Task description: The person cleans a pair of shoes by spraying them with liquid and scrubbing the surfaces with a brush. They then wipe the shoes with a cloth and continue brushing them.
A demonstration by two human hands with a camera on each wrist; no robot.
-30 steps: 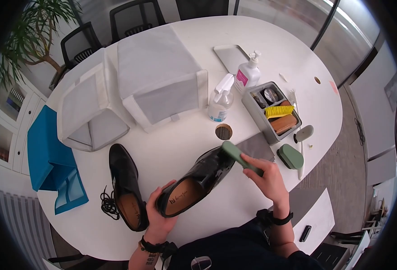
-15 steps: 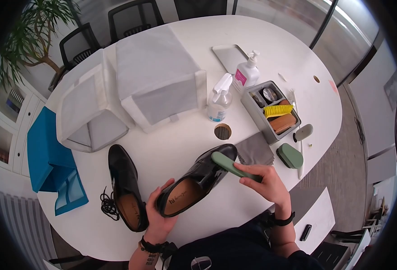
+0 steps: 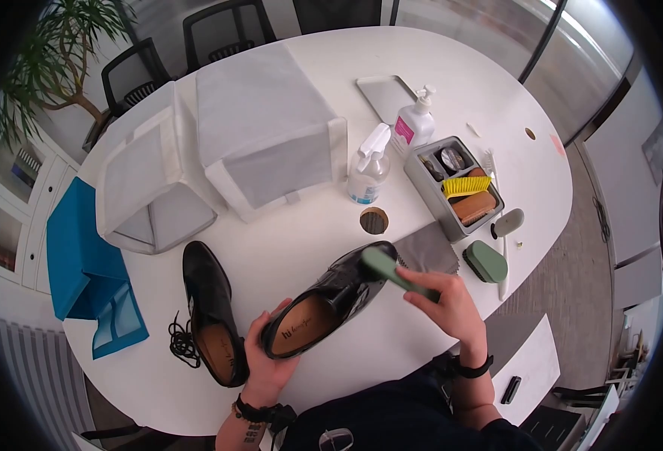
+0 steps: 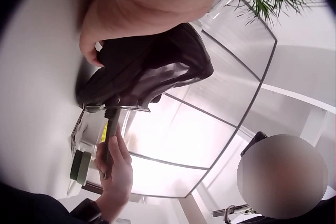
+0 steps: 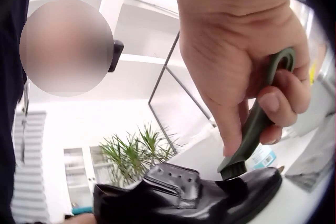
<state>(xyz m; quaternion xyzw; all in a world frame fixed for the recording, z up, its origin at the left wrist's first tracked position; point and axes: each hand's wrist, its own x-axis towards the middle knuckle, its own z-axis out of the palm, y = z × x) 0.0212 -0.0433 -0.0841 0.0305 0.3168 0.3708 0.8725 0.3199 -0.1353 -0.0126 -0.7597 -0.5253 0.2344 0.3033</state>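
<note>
My left hand (image 3: pixel 269 359) holds a black leather dress shoe (image 3: pixel 337 284) by its heel, the tan insole showing and the toe pointing up and right. In my right hand (image 3: pixel 450 307) is a green-handled shoe brush (image 3: pixel 380 262), gripped by its handle, its bristle head on the vamp near the toe. The right wrist view shows the brush (image 5: pixel 255 132) right at the leather, ahead of the open lace flaps of the shoe (image 5: pixel 181 179). A second black shoe (image 3: pixel 207 282) stands to the left, with a bundle of black laces (image 3: pixel 183 342) beside it.
A grey cloth (image 3: pixel 428 248) lies beyond the toe. Right of it are a green block brush (image 3: pixel 485 261) and a grey organizer (image 3: pixel 440 207) with brushes. A spray bottle (image 3: pixel 367 177), pump bottle (image 3: pixel 414 124), white fabric boxes (image 3: pixel 260 105) and a blue box (image 3: pixel 80 248) stand around.
The brush has gone from the toe tip back along the shoe, then slightly forward again, with the right hand. The left hand and shoe have hardly moved.
</note>
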